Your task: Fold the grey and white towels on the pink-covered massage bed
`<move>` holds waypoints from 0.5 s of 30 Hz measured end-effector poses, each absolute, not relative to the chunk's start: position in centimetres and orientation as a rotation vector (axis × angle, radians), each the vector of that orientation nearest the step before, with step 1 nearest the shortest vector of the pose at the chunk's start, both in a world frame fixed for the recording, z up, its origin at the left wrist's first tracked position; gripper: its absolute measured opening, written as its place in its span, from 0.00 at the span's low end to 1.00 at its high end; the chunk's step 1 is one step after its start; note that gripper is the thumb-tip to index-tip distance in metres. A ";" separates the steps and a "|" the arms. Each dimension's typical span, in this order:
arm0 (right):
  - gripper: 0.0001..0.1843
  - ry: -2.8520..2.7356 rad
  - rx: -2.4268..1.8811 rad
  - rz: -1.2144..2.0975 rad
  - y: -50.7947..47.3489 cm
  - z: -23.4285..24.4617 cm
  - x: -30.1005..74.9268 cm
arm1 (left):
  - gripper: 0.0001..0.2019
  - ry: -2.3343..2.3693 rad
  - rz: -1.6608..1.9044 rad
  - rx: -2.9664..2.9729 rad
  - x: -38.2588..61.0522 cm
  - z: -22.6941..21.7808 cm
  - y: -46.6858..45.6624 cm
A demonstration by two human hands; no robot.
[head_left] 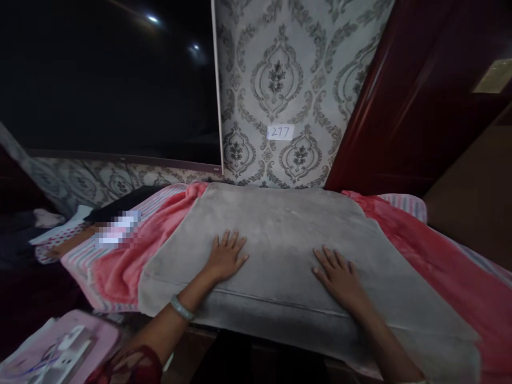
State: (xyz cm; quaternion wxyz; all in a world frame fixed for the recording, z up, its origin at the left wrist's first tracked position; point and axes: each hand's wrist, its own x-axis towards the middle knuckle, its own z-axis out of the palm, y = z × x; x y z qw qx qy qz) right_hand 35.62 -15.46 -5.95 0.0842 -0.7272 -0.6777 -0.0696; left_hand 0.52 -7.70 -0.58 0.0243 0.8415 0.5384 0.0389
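Note:
A grey plush cloth (276,224) lies spread over a table, its front part hanging over the near edge. My left hand (226,257) rests flat on it, left of the middle, with fingers apart and a pale bangle (182,308) on the wrist. To the right, my right hand (338,277) also lies palm down on the cloth, fingers spread. Neither hand holds anything. Under the grey cloth, pink plush fabric (160,240) shows on the left, and more of it on the right. A striped cloth (86,261) pokes out beneath the pink.
Patterned wallpaper (276,69) with a paper label (280,132) reading 277 rises behind the table. A large dark screen (112,80) hangs at left. A dark red door frame (384,101) stands at right. At lower left, a pink stool (106,330) carries a white power strip (66,354).

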 end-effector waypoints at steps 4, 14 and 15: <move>0.34 -2.021 -2.138 -0.223 -15.7 -7.3 36.4 | 0.32 1.632 0.112 2.605 -1.4 -1.4 -9.5; 0.34 -1.808 -2.051 -0.125 -8.3 -1.8 41.7 | 0.33 1.931 0.216 2.472 -4.9 4.7 1.4; 0.33 -1.768 -2.109 -0.158 -7.0 -1.1 42.1 | 0.34 1.952 0.226 2.456 -4.8 5.1 3.1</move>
